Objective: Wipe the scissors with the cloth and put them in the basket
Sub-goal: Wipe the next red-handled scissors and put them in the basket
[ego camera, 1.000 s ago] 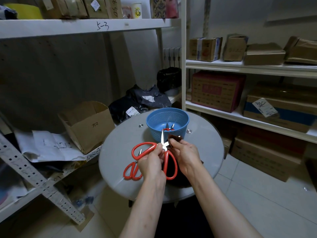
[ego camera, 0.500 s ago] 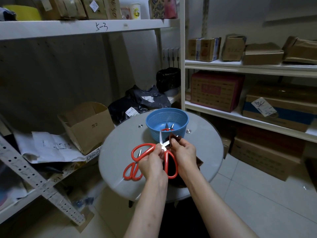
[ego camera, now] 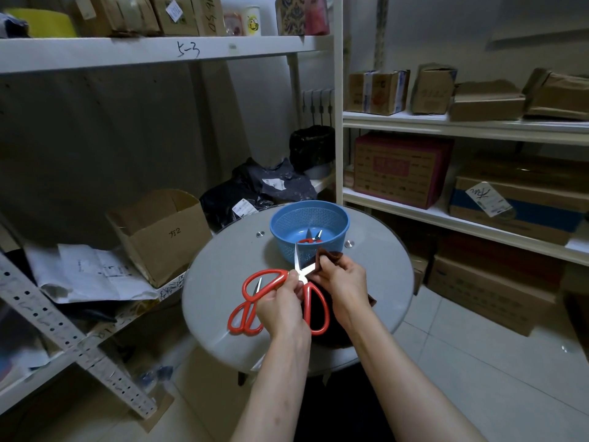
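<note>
My left hand grips red-handled scissors near the pivot, blades spread open above the round table. My right hand pinches a dark brown cloth around the right blade. The left blade points up toward the blue basket, which stands at the table's far side and holds another small red-handled pair of scissors. A second red-handled pair lies flat on the table, left of my left hand.
The round grey table stands between metal shelving units. An open cardboard box and loose papers sit on the low left shelf. Boxes fill the right shelves. Dark bags lie behind the basket.
My right hand has slid the cloth a little along the right blade. The scissors stay held open in my left hand at about the same spot.
</note>
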